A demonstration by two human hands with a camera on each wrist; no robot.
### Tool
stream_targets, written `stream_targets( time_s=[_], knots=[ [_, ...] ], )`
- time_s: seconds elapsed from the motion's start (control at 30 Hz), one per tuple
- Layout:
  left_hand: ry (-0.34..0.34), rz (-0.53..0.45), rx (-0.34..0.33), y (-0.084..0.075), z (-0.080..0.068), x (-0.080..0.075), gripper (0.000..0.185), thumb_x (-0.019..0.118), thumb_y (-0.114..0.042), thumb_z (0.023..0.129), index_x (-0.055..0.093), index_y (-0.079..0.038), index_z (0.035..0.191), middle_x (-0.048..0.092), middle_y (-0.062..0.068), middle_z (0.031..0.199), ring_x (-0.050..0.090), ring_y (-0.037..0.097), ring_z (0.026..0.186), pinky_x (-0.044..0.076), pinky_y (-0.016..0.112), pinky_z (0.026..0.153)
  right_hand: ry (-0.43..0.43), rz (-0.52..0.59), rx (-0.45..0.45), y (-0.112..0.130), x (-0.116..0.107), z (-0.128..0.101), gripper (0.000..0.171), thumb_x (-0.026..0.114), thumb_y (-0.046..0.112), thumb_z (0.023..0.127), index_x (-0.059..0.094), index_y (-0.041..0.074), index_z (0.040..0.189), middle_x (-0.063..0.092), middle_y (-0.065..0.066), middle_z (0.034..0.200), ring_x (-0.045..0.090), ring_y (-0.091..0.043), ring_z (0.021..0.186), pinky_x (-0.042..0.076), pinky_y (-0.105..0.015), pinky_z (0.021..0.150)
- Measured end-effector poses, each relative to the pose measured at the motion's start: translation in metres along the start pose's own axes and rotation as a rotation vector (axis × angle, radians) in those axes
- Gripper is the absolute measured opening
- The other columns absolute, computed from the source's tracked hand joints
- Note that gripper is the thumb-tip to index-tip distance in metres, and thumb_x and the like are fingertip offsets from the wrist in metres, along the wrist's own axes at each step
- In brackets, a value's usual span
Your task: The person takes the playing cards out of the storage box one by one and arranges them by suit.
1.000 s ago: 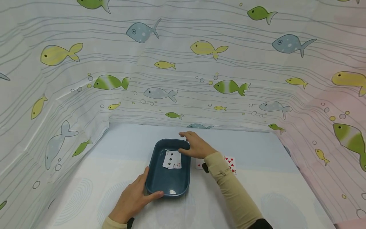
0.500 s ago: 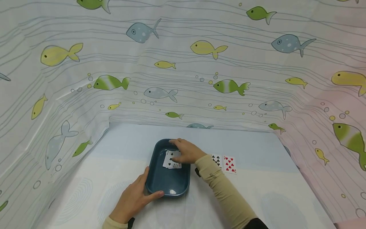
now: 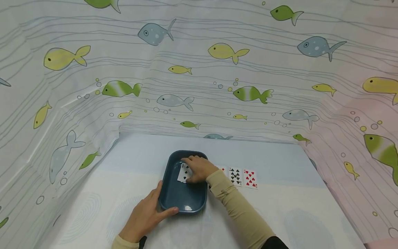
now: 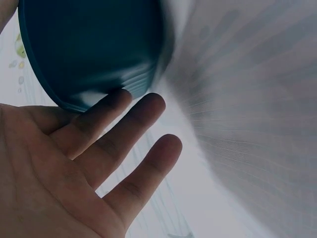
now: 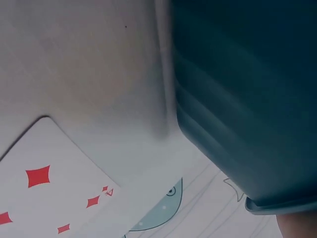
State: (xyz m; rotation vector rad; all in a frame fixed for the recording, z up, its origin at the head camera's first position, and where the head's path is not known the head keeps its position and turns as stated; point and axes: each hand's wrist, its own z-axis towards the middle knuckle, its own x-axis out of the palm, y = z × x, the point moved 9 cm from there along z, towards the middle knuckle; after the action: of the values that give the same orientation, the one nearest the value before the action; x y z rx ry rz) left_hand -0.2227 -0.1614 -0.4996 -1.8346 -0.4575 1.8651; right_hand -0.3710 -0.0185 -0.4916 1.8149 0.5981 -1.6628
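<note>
A dark blue tray (image 3: 183, 202) stands on the table with a small pile of playing cards (image 3: 183, 174) inside, a spade card on top. My left hand (image 3: 141, 214) lies against the tray's near left corner, thumb at the front rim. In the left wrist view its straight fingers (image 4: 141, 106) touch or lie close to the outer wall. My right hand (image 3: 200, 169) reaches over the right rim into the tray. Its thumb and fingers are spread across the card pile and cover the pile's right part. The right wrist view shows little of that hand, below the tray rim.
Right of the tray lie a diamond card (image 5: 49, 183), a club card (image 3: 235, 176) and a heart card (image 3: 250, 178) in a row. My right forearm passes just in front of them. A fish-patterned sheet (image 3: 199, 79) rises behind and at both sides.
My right hand has moved left and down from the tray's right rim onto the cards inside. The diamond and club cards are less covered. The left hand and tray have stayed put.
</note>
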Motion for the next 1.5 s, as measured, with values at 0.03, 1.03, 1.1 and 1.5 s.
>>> stream_targets(
  time_s=[0.03,1.03,1.1,1.5],
  knots=[
    [-0.001,-0.001,0.0,0.0,0.0,0.0,0.116,0.067,-0.075,0.08,0.024,-0.004,0.161,0.048,0.019,0.151,0.054,0.038,0.131,0.048,0.056,0.101,0.002,-0.004,0.002,0.0,0.001,0.0,0.088,0.081,0.048,0.082,0.041,0.019,0.155,0.057,-0.005,0.141,0.056,-0.023,0.126,0.044,-0.038,0.108],
    [0.008,-0.002,-0.013,0.001,0.001,0.001,0.117,0.066,-0.077,0.08,0.023,-0.005,0.161,0.047,0.019,0.152,0.053,0.038,0.132,0.047,0.056,0.101,0.006,-0.056,0.003,-0.003,0.011,0.004,0.089,0.081,0.053,0.079,0.045,0.02,0.153,0.06,-0.004,0.137,0.056,-0.021,0.124,0.045,-0.037,0.107],
    [0.008,0.001,-0.015,0.001,0.001,0.001,0.117,0.066,-0.077,0.08,0.023,-0.005,0.161,0.047,0.019,0.152,0.053,0.038,0.132,0.047,0.057,0.101,-0.001,-0.05,0.001,-0.003,0.011,0.004,0.09,0.082,0.053,0.078,0.045,0.019,0.153,0.059,-0.004,0.136,0.056,-0.021,0.123,0.045,-0.037,0.107],
    [0.021,0.007,-0.036,0.001,0.002,0.001,0.12,0.066,-0.079,0.078,0.022,-0.005,0.161,0.046,0.02,0.153,0.053,0.038,0.132,0.047,0.057,0.101,-0.064,0.035,-0.042,-0.004,0.006,0.003,0.095,0.086,0.048,0.075,0.042,0.02,0.155,0.055,-0.004,0.143,0.056,-0.024,0.124,0.047,-0.039,0.105]
  ],
)
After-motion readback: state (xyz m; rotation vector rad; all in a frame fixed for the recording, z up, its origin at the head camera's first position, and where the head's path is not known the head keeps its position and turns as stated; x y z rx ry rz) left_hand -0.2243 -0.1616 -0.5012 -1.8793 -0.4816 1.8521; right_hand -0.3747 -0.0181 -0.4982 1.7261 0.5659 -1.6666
